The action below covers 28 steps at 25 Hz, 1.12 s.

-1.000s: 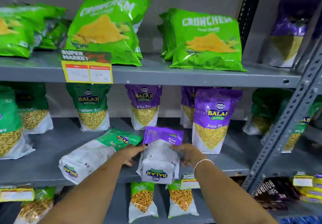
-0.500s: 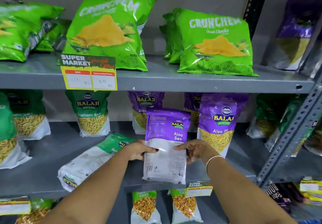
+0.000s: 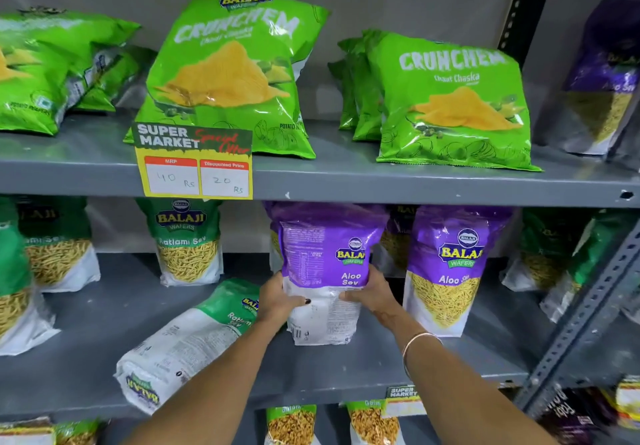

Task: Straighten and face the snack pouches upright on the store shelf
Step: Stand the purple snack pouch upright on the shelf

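A purple Aloo Sev pouch [image 3: 323,261] stands upright on the middle shelf [image 3: 104,313], its printed back side facing me. My left hand [image 3: 278,301] grips its left edge and my right hand [image 3: 372,297] grips its right edge, both at mid height. Right beside it a second purple Aloo Sev pouch [image 3: 453,268] stands upright, front out. To the left, a green Ratlami Sev pouch [image 3: 187,344] lies flat on its face, top pointing to the back. Behind the held pouch, another purple pouch is mostly hidden.
Green Ratlami Sev pouches [image 3: 187,240] stand at the back left of the middle shelf. Green Crunchem chip bags [image 3: 450,98] lean on the upper shelf above a price tag [image 3: 194,164]. A perforated metal upright [image 3: 588,306] bounds the right side. More pouches stand on the shelf below.
Both hands lifted the purple pouch from lying flat at the shelf's front edge, tipped it upright and moved it back onto the shelf beside the other purple pouch.
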Tool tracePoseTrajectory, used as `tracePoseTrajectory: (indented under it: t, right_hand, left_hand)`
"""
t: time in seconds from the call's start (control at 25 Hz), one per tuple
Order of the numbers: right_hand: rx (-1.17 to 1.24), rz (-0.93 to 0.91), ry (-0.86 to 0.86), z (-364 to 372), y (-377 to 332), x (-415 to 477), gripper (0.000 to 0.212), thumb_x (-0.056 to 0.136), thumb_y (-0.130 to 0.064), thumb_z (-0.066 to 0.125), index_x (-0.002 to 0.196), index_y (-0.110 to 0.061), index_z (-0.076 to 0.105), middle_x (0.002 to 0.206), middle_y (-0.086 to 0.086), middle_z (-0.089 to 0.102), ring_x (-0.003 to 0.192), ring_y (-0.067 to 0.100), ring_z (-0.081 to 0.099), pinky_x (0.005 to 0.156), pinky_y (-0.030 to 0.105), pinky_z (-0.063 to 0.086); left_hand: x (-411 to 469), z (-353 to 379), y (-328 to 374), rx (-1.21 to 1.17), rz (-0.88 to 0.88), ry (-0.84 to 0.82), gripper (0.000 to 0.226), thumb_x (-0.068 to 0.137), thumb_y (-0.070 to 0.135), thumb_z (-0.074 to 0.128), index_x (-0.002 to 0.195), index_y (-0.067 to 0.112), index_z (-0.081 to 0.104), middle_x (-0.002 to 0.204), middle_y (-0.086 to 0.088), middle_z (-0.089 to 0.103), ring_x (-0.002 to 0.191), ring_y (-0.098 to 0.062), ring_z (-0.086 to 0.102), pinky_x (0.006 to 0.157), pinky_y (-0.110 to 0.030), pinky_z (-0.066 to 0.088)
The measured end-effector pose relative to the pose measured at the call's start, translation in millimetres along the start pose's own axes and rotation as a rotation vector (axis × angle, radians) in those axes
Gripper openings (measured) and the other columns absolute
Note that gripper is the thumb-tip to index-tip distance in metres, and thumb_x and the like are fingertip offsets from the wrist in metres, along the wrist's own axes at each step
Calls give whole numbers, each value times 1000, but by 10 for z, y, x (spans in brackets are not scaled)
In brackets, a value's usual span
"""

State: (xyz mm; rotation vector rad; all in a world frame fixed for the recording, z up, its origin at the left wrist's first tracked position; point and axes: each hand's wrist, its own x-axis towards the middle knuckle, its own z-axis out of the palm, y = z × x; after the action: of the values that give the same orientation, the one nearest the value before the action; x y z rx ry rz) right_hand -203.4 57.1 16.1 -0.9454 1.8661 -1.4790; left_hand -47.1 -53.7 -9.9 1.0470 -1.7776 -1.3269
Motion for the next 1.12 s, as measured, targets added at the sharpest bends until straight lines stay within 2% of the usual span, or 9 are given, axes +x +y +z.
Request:
tracePoseTrajectory:
  t: [0.12, 0.28, 0.44, 0.52, 0.6, 0.68, 0.8, 0.96, 1.12]
  right_hand:
    - [-9, 16, -43, 12, 50, 48, 71, 65, 14, 77, 128, 8, 44, 128, 29, 58, 110, 33, 61, 100, 48, 48]
    - [-226, 366, -106, -25, 76, 0, 87, 78, -34, 74, 139, 3, 25, 118, 13, 52, 64, 16, 56, 42, 21, 51]
    - [-41, 418, -98, 36, 146, 55, 65, 89, -28, 62, 134, -3, 22, 86, 7, 51, 53, 14, 50, 42, 23, 48]
    - [-89, 369, -124, 61, 141, 45, 35, 90, -16, 59, 117, -13, 36, 80, 2, 52, 56, 10, 48, 51, 23, 43]
    - [-252, 301, -249, -11, 160, 28, 32, 82, -2, 60, 106, -17, 45, 104, 6, 56, 67, 7, 48, 58, 22, 39]
    - [-365, 218, -424, -67, 175, -21, 65, 73, -5, 73, 128, -18, 42, 136, 4, 47, 102, 12, 54, 86, 29, 47]
    - [-374, 121, -511, 19, 173, -120, 107, 61, -25, 86, 147, -28, 22, 150, -1, 35, 139, 19, 33, 117, 44, 29]
    - [-326, 93, -360, 25, 185, -128, 77, 66, -10, 84, 125, -20, 34, 144, 8, 37, 125, 15, 42, 107, 27, 37]
    - [-209, 40, -370, -202, 189, -81, 71, 73, 13, 70, 136, 4, 39, 136, 20, 54, 114, 21, 55, 79, 11, 53]
  left_hand:
    - [-3, -64, -41, -66, -36, -84, 52, 62, -17, 74, 110, -11, 57, 105, -16, 64, 97, -26, 60, 82, -36, 52]
    - [-14, -299, -31, -53, -207, -344, 31, 76, -13, 59, 96, 10, 59, 82, -2, 66, 80, -18, 57, 66, -22, 44]
    - [20, -362, -29, 18, -247, -386, 30, 76, -18, 55, 83, 11, 58, 59, 3, 69, 51, -2, 65, 53, -17, 47]
    - [18, -269, 11, 34, -179, -353, 39, 73, -21, 61, 102, 5, 58, 85, -8, 64, 67, -2, 65, 60, -13, 51]
    - [19, -170, 62, 114, -103, -366, 73, 68, -12, 72, 132, 6, 43, 118, -7, 53, 110, -12, 53, 89, -18, 46]
    - [16, -94, 97, 161, -75, -398, 93, 66, -6, 76, 143, 10, 28, 134, -6, 47, 127, -16, 41, 99, -20, 34]
    - [-11, 2, 128, 121, -91, -437, 91, 66, -8, 75, 141, 11, 28, 137, -9, 51, 125, -18, 47, 95, -21, 37]
    - [24, -29, 155, 100, -119, -505, 101, 66, -11, 74, 145, 16, 18, 140, -10, 47, 121, -18, 47, 100, -26, 39]
    - [146, -193, 151, 252, -201, -488, 96, 68, 2, 77, 144, 17, 20, 147, -16, 36, 137, -29, 34, 114, -43, 31]
